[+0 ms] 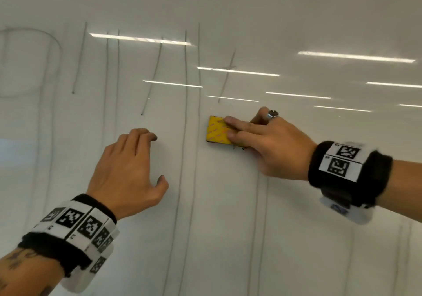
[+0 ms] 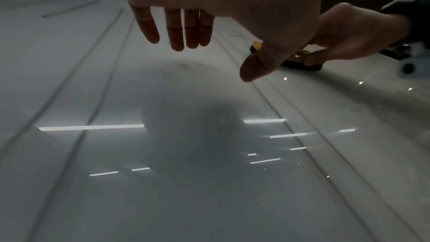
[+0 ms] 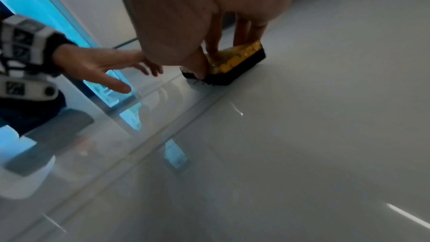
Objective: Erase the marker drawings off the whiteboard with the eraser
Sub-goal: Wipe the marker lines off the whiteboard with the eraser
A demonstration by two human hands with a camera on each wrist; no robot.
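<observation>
Left wristband (image 1: 75,225): black band with white blocks of black-and-white square codes, nearest the head camera, low left.
Left forearm (image 1: 20,270): dark tattoo marks on the skin below the band.
Left hand (image 1: 127,170): over the whiteboard, left of the eraser and apart from it; the fingers (image 2: 174,30) hang loose and slightly spread, holding nothing. Whether the tips touch the board cannot be told.
Right wristband (image 1: 347,165): black band with white code blocks, a white camera housing hanging beneath it.
Right hand (image 1: 271,145): on the eraser; two fingers lie across its yellow back, the thumb (image 3: 200,65) presses its near edge, so the fingers are closed round it. A dark ring (image 1: 272,114) sits on one finger.
Eraser (image 1: 219,131): small rectangular block, yellow printed back, black felt base; felt side flat against the whiteboard, about mid-board in the head view, just right of two long vertical lines. Dark crumbs lie at its lower edge (image 3: 200,82).
Whiteboard (image 1: 319,238): glossy white, reflecting strip lights.
Marker drawings (image 1: 186,72): thin grey strokes, mostly long and near vertical, running left of and above the eraser; a slanted cross-shaped mark (image 1: 227,76) lies just above it.
Far-left drawing (image 1: 34,44): faint rounded outline, partly smeared.
</observation>
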